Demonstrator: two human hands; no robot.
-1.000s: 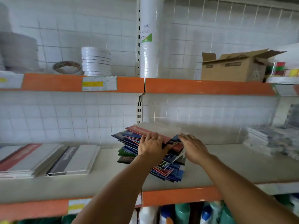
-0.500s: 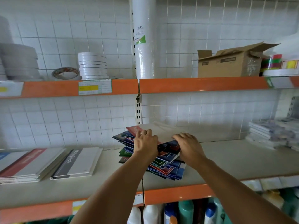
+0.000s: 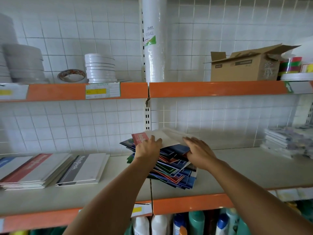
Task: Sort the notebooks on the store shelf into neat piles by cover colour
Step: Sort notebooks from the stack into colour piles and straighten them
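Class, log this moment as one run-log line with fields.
stage: sorting | left hand: on red-and-white notebook | right hand: on mixed notebook pile | shelf: red-striped pile, grey-striped pile at left
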